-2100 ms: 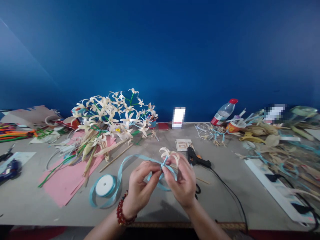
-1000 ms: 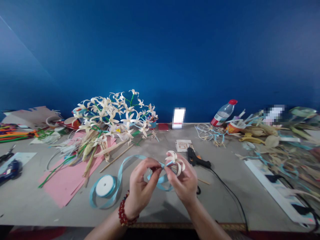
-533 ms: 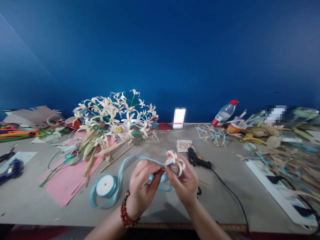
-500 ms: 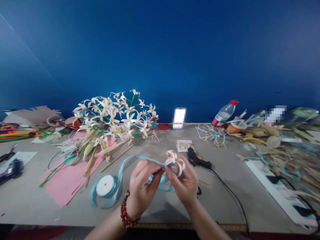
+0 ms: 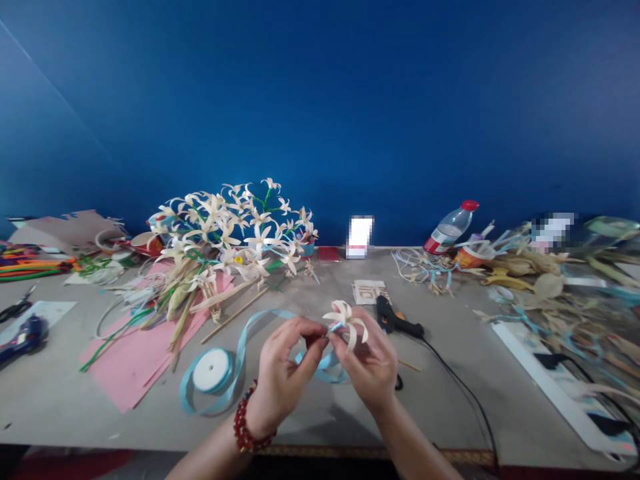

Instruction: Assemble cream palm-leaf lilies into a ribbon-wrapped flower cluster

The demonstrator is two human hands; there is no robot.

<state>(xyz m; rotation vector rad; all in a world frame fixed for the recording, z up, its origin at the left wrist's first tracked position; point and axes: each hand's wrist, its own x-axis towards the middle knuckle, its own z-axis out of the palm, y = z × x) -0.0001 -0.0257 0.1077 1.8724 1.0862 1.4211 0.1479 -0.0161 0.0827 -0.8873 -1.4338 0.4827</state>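
Observation:
A white flower with curled petals rises from the fingers of my right hand, which are closed on its base. Light blue ribbon shows at that base. My left hand, with a red bead bracelet at the wrist, pinches the ribbon close to the right fingertips; the exact contact is partly hidden. The ribbon arches back over the left hand to its spool, lying on the table. More blue ribbon loops below and between the hands.
A black glue gun with a cord lies right of the hands. Many white flowers stand at back left, near pink paper and a stick. A power strip, a bottle and dried husks are at right.
The flower has turned in my fingers, so its petals now spread differently and the blue wrap shows more. My left wrist has shifted slightly left.

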